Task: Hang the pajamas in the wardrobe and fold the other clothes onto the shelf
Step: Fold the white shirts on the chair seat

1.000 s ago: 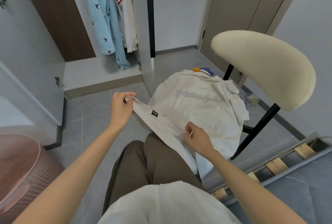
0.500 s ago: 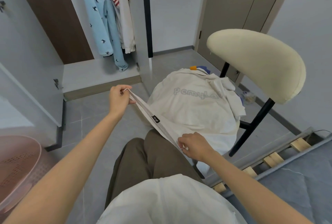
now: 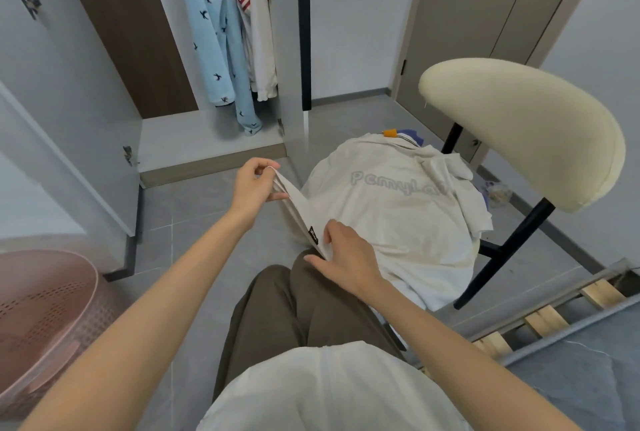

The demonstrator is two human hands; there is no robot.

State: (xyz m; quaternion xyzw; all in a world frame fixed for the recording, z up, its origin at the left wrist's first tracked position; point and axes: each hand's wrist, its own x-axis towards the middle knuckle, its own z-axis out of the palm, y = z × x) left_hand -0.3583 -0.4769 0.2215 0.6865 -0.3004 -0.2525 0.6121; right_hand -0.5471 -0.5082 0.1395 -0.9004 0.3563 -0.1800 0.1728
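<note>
A home bedroom, beside an open wardrobe (image 3: 194, 140)

At upper left, light-blue pajamas (image 3: 214, 32) and a white top with red stripes (image 3: 258, 43) hang inside it; at lower right, the wooden slats of a bed frame (image 3: 547, 318) show beside a grey mattress (image 3: 588, 382); a pink laundry basket (image 3: 45, 320) stands at lower left on the grey tiled floor (image 3: 194, 223); a white shirt (image 3: 398, 219) lies over a cream-backed chair (image 3: 519, 129); a door (image 3: 467, 15) fills the upper right.

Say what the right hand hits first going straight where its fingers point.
The right hand touches the taut edge of the cream shirt by the black label; further on, probably the left hand pinching it.
</note>
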